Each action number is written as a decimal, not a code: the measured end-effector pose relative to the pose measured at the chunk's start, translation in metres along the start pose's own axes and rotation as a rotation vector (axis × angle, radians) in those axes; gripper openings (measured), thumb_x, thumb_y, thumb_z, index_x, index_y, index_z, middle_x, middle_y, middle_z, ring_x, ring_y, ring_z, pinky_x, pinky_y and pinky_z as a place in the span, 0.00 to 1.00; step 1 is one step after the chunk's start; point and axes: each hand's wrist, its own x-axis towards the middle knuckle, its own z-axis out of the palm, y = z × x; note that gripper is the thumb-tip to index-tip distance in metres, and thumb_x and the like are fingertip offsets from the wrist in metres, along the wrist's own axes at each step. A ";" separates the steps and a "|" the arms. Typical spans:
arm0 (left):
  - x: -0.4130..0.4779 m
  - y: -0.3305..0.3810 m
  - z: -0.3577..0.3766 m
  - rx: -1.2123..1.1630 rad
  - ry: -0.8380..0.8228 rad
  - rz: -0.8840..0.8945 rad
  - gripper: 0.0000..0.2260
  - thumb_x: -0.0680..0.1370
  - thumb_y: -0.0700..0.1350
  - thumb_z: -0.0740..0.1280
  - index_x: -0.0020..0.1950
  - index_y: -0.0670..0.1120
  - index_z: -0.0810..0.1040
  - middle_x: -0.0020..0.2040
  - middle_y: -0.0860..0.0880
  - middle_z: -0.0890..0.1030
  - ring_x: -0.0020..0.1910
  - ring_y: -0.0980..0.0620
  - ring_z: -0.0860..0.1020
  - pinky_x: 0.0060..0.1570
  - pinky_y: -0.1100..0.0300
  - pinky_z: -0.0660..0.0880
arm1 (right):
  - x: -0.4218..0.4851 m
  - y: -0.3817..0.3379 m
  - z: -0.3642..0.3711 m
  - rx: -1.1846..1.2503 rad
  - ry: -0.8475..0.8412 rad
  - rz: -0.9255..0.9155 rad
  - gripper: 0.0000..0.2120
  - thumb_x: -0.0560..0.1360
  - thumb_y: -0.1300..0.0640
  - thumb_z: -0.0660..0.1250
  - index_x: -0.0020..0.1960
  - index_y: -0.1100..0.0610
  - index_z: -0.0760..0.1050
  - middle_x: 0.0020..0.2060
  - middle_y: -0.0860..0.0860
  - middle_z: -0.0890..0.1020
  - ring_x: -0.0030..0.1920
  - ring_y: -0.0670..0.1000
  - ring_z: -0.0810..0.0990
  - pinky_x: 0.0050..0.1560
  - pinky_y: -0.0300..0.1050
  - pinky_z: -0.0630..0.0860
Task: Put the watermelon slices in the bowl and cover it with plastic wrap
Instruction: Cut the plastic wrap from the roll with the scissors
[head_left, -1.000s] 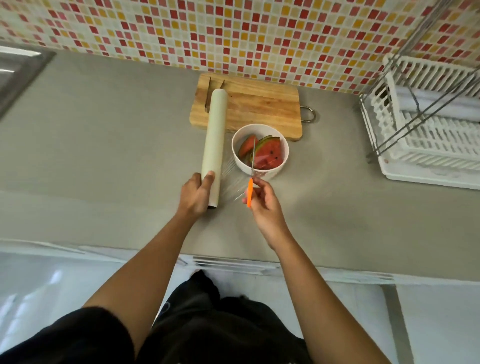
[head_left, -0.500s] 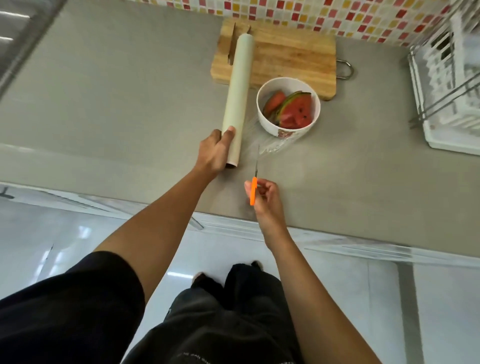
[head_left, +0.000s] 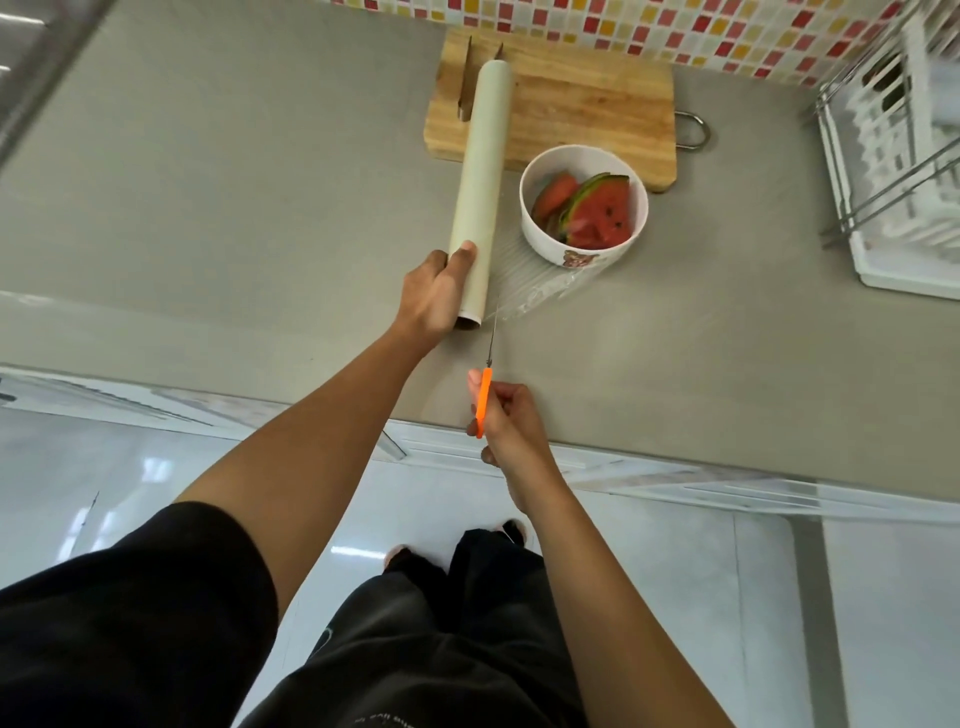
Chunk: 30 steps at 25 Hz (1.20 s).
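In the head view, the near end of the plastic wrap roll (head_left: 477, 205) was gripped by the left hand (head_left: 435, 296), fingers clamped round it. An orange-handled knife (head_left: 485, 387) was clasped in the right hand (head_left: 506, 421). Watermelon slices (head_left: 595, 210) were seen inside the bowl (head_left: 540, 239), film (head_left: 540, 288) stretched beside it on the counter (head_left: 208, 208).

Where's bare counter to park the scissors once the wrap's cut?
Wide bare counter left of the wrap roll; another open patch between the bowl and the dish rack. Crowded between roll and bowl, where loose plastic wrap lies, and at the cutting board.
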 end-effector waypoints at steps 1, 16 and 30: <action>0.000 0.000 0.000 0.008 0.002 0.002 0.19 0.77 0.60 0.59 0.38 0.45 0.69 0.38 0.50 0.71 0.35 0.52 0.69 0.34 0.58 0.66 | 0.003 -0.003 0.002 0.000 -0.003 0.020 0.21 0.70 0.35 0.65 0.50 0.51 0.70 0.36 0.41 0.77 0.28 0.36 0.75 0.24 0.30 0.67; 0.001 0.010 -0.001 0.003 0.018 -0.011 0.17 0.77 0.58 0.61 0.36 0.47 0.66 0.37 0.51 0.71 0.33 0.53 0.70 0.31 0.61 0.65 | 0.026 0.000 0.000 0.167 -0.107 -0.010 0.05 0.77 0.52 0.65 0.50 0.50 0.70 0.39 0.43 0.77 0.32 0.37 0.78 0.25 0.31 0.65; -0.001 0.013 -0.004 -0.065 0.021 -0.012 0.17 0.77 0.57 0.62 0.35 0.48 0.66 0.36 0.50 0.70 0.32 0.52 0.71 0.23 0.68 0.68 | 0.039 -0.020 -0.001 0.158 -0.165 -0.012 0.27 0.60 0.32 0.63 0.48 0.52 0.70 0.39 0.44 0.75 0.32 0.37 0.76 0.25 0.32 0.64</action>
